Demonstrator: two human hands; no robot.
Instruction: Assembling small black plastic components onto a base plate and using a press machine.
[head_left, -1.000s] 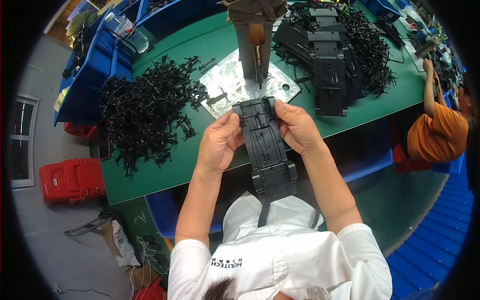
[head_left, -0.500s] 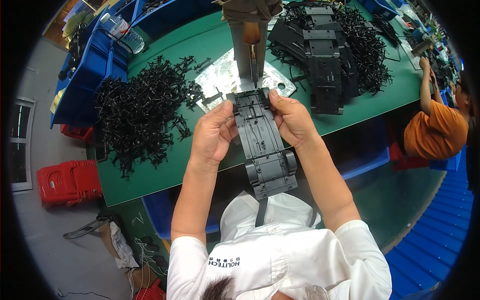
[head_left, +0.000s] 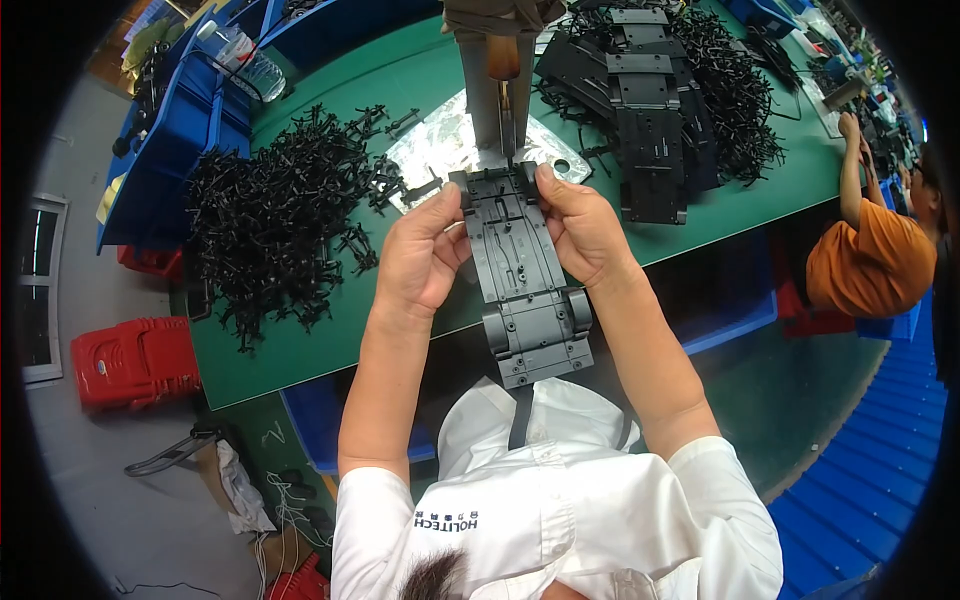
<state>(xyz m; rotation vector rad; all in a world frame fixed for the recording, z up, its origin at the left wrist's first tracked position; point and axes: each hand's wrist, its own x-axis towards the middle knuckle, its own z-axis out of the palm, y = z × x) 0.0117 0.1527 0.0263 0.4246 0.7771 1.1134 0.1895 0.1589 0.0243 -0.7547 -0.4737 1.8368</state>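
Between my hands is a long black plastic chassis plate [head_left: 519,262], with raised ribs, small posts and curved wheel-arch pieces at both ends. My left hand [head_left: 424,250] grips its far left corner, thumb on top. At the far right corner my right hand [head_left: 583,228] pinches it the same way. The plate's far end lies under the slim tip of an upright machine [head_left: 504,95] that stands over a shiny metal sheet [head_left: 432,150]. Whether the tip touches the plate I cannot tell. The near end hangs past the table edge, above my lap.
A heap of small black plastic parts [head_left: 270,225] covers the left of the green table [head_left: 350,75]. Stacked black plates [head_left: 652,140] and another heap of parts [head_left: 740,100] lie at right. Blue bins [head_left: 175,165] and a water bottle [head_left: 245,62] stand far left. A person in orange [head_left: 870,255] sits at right.
The black chassis plate and both hands have shifted slightly away from me, bringing the plate's far end closer beneath the machine tip. Both hands keep their grip.
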